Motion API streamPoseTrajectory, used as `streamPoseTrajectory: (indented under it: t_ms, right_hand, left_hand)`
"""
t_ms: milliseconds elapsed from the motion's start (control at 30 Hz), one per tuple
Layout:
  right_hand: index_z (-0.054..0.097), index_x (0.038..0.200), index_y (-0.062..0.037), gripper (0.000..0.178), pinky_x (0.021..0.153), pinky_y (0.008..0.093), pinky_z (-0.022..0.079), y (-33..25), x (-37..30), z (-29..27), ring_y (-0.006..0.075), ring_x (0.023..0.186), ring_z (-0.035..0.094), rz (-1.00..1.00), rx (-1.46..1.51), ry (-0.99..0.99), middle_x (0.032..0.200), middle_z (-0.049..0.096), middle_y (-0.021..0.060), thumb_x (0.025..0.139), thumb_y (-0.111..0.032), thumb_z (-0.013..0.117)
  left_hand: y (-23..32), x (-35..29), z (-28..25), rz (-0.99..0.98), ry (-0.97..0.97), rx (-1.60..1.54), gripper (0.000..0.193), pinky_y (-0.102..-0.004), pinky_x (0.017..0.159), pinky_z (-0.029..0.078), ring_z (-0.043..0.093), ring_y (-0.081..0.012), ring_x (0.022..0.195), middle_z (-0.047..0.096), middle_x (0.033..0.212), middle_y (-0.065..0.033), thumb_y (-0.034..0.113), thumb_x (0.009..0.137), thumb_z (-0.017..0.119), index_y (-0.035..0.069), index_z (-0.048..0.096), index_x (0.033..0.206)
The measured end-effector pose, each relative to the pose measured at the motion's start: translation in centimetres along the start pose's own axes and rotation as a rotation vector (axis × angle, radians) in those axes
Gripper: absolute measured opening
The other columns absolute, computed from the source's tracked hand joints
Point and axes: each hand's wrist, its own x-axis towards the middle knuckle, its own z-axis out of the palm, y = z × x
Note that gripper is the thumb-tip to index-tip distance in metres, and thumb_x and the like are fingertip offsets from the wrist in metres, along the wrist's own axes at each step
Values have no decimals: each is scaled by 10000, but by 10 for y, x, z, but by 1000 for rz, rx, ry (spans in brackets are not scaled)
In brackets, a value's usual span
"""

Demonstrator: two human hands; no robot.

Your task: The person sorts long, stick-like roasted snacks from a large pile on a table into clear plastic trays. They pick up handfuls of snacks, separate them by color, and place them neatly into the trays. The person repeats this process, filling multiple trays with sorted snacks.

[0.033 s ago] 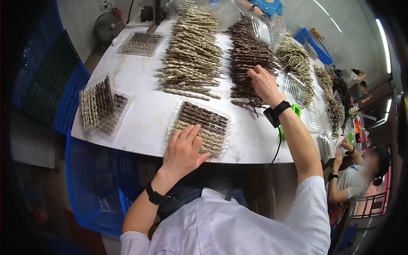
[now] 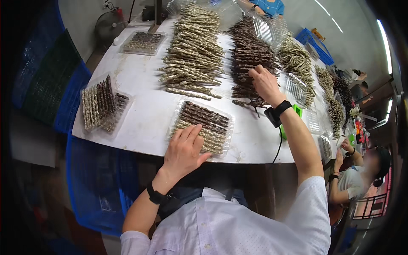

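A clear plastic tray (image 2: 230, 127) near the table's front edge holds a row of thin knobbly sticks, dark brown (image 2: 203, 115) at the far side and pale golden (image 2: 211, 142) at the near side. My left hand (image 2: 183, 148) rests on the pale ones with its fingers stretched out and its thumb apart. Farther right, my right hand (image 2: 266, 85) reaches into a heap of dark brown sticks (image 2: 251, 51). Its fingers are bent and pinched together at the heap; what lies between the fingertips is hidden. To the left of that heap lies a long pile of pale golden sticks (image 2: 193, 53).
Filled clear trays (image 2: 98, 104) lean together at the table's left, and another filled tray (image 2: 143, 42) lies far left. Empty clear trays (image 2: 296, 89) and more stick piles (image 2: 295, 57) are on the right. A blue crate (image 2: 93, 182) stands below the left edge. Co-workers (image 2: 355, 180) are at right and far side.
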Motion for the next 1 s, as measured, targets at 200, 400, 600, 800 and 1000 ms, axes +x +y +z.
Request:
streamPoseTrajectory:
  t_ms: [200,400,600,800,1000]
  right_hand:
    - [548,972,-67,251,775,438,515,11,7,-4,331,929,607,-96,6,-36,944,571,109,777,-28,701]
    - [580,927,-70,180,744,411,544,-34,21,-42,290,921,638,-197,6,11,907,597,88,821,-134,710]
    - [589,927,-68,169,712,453,541,-26,20,-11,325,845,658,-159,9,-121,882,629,111,861,-185,691]
    - [618,926,-22,135,644,415,495,-68,26,-67,315,700,621,-130,481,-96,777,620,137,866,-122,685]
    - [633,949,-8,174,580,373,440,-116,18,-66,224,572,517,-188,771,-159,659,529,113,823,-68,739]
  left_hand:
    - [-1,0,2,11,4,-2,483,-466,1008,416,536,-361,1206,567,1321,-195,310,692,835,0,561,941]
    - [-1,0,2,16,3,10,480,-466,1004,420,538,-359,1197,567,1317,-195,310,697,833,1,561,942]
    - [0,2,1,21,-1,3,473,-468,1007,422,534,-361,1195,564,1318,-195,306,702,832,2,564,946]
    - [-1,1,0,7,1,5,479,-468,1008,422,531,-361,1201,572,1309,-198,296,690,836,-1,561,947]
    - [0,2,-1,9,-2,-17,491,-468,1002,424,539,-368,1186,575,1302,-205,271,671,841,-9,559,959]
